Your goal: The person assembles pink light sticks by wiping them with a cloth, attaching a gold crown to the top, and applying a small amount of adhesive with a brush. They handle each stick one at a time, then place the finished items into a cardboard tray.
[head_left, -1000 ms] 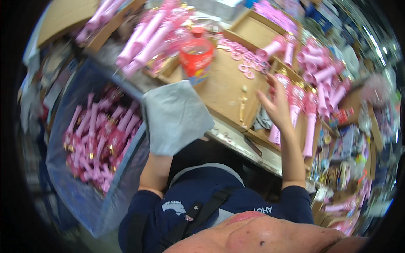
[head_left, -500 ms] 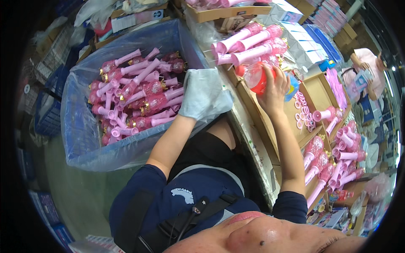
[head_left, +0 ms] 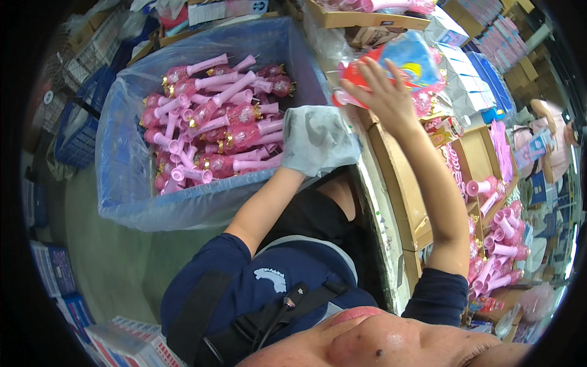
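Note:
My left hand (head_left: 319,138) wears a grey glove and hovers over the near right rim of a blue plastic-lined bin (head_left: 128,202). The bin is full of pink toy wands (head_left: 214,131). The glove's back faces me and its fingers curl down out of sight. My right hand (head_left: 384,93) is bare and reaches up to the bench. Its spread fingers lie against a red container with a blue top (head_left: 403,58). I cannot see a grip around it.
A cardboard-edged bench (head_left: 397,183) runs along my right, with more pink wands (head_left: 498,244) in trays on it. Stacked boxes (head_left: 471,73) stand beyond. Another person (head_left: 553,137) sits at the far right. Blue crates (head_left: 79,131) stand left of the bin.
The view has swung left from the bench toward the bin. My right hand has moved from the wands on the bench onto the red container. The gloved left hand now sits at the bin's rim.

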Tool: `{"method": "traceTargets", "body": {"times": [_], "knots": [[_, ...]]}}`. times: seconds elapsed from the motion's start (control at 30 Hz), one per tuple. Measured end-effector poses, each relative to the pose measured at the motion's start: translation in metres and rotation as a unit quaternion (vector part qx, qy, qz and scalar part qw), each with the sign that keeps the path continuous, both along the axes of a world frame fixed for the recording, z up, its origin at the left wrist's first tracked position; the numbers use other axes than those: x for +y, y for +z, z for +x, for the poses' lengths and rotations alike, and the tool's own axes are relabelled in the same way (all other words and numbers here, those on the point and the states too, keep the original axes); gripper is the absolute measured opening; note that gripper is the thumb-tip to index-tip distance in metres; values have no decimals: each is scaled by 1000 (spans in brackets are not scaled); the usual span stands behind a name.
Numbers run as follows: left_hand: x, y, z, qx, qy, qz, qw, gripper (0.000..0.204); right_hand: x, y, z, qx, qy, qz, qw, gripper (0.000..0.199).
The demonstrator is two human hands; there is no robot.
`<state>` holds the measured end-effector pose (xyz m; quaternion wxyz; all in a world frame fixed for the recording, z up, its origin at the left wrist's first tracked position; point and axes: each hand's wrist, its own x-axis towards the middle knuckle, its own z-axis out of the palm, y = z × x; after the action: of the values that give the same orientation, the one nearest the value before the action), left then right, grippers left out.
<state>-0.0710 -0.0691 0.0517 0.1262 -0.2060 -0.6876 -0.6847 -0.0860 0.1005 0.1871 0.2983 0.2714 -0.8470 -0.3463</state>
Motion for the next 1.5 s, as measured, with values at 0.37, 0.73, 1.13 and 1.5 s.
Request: {"method": "traceTargets", "body": {"times": [0.37, 0.73, 1.13, 1.5], "knots": [[4, -33, -14, -83, -14, 281, 956, 21, 14, -37, 43, -59, -64, -285, 955, 75], [-198, 40, -44, -151, -194, 446, 861, 57, 59, -111, 41, 148, -54, -849, 505, 115], [-361, -7, -44, -103, 341, -118, 927, 32, -266, -203, -47, -624, 232, -235, 709, 30], [-345, 2, -44, -193, 292, 288, 891, 39, -366, -294, -53, -757, 172, -230, 588, 28]]}}
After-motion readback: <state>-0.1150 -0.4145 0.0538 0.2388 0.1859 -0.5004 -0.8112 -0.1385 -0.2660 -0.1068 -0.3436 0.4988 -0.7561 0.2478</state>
